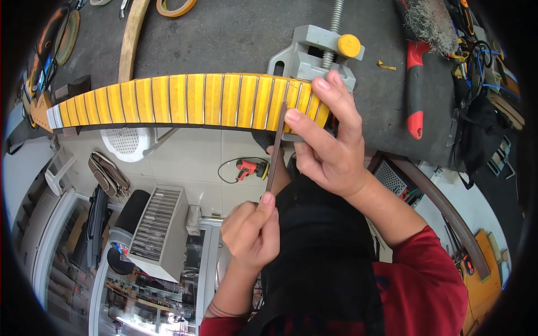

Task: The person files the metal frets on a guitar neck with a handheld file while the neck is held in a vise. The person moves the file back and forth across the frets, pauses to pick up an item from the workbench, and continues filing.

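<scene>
A guitar neck point(185, 99) stretches across the bench's near edge, its metal frets bare between strips of yellow tape. My left hand point(252, 231) is closed around the lower end of a thin dark file point(277, 147). The file slants up over the neck's near edge and lies on the taped fretboard by the right-hand frets. My right hand point(334, 143) curls over the neck's right end, one fingertip against the file's upper end and other fingers on the tape. Part of its grip is hidden beneath the neck. A grey vise point(319, 47) with a yellow knob stands just behind.
A red-and-black handle point(414, 89) and steel wool point(430, 25) lie right on the dark bench point(224, 42). A curved wooden strip point(132, 42) and tape roll point(176, 5) sit at the back. Below are a white stool point(126, 143) and red power tool point(246, 168).
</scene>
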